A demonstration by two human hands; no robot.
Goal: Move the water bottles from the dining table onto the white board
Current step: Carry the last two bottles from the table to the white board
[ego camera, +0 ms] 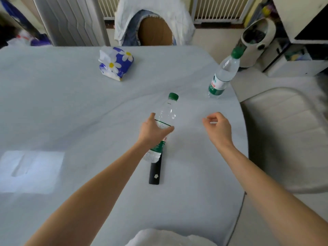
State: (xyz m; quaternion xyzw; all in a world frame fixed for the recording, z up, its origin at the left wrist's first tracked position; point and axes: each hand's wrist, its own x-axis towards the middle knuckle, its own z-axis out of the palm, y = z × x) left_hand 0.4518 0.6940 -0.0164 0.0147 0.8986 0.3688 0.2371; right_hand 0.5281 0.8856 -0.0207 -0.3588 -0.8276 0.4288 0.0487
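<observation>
A clear water bottle (166,112) with a green cap and green label stands in the middle of the dining table (71,107). My left hand (153,129) grips it around the middle. A second bottle (224,75) of the same kind stands near the table's right edge, farther away. My right hand (217,126) hovers right of the first bottle, its fingers loosely curled and holding nothing. A white rectangular board (30,172) lies flat on the table at the near left.
A black remote (155,170) lies just behind the held bottle's base. A blue flowered tissue pack (115,63) sits at the far middle. A chair draped with clothes (152,22) stands across the table, and a pale chair seat (287,139) is at the right.
</observation>
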